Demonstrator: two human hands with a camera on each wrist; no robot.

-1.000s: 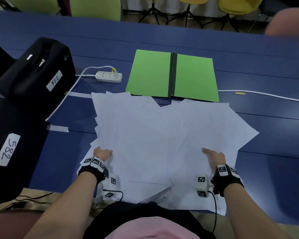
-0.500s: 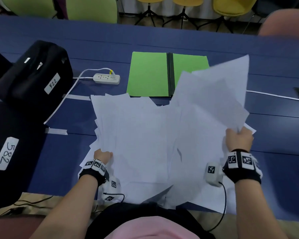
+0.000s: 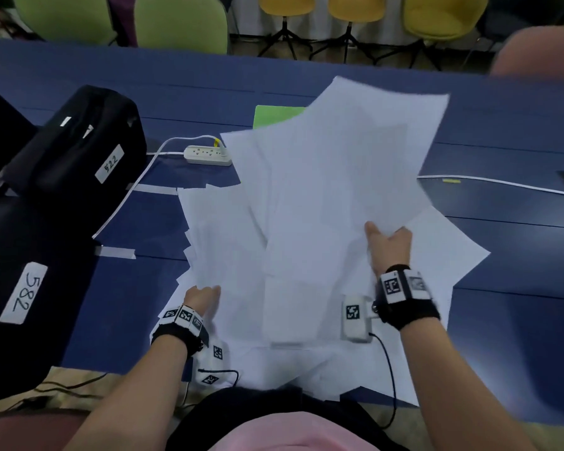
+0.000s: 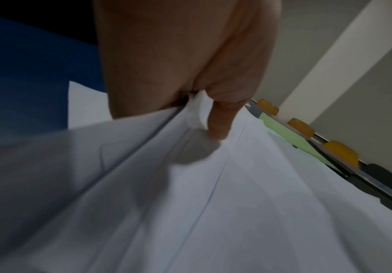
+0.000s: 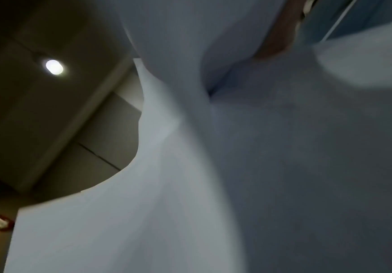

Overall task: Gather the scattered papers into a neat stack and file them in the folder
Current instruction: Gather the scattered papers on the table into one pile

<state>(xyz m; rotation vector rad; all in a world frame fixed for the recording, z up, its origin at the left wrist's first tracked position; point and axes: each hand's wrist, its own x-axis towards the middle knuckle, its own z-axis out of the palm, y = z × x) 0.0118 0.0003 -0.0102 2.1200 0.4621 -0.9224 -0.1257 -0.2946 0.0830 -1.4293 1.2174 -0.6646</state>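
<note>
Many white papers (image 3: 228,242) lie spread over the blue table (image 3: 518,255) in front of me. My right hand (image 3: 388,239) grips a fanned bunch of lifted papers (image 3: 332,164) and holds them raised above the pile; in the right wrist view these papers (image 5: 237,166) fill the frame. My left hand (image 3: 202,296) pinches the near left edge of the pile, and the left wrist view shows its thumb and fingers closed on bunched sheets (image 4: 197,110). The green folder (image 3: 274,115) lies open behind, mostly hidden by the raised sheets.
Two black bags (image 3: 79,148) with white number labels stand at the left. A white power strip (image 3: 207,155) and its cable lie beside the folder; another white cable (image 3: 502,183) runs off to the right. Green and yellow chairs (image 3: 349,8) line the far side.
My right hand has lifted its bunch of papers off the table and swung them up and leftward, covering most of the green folder. The left hand stayed on the pile's near left edge.
</note>
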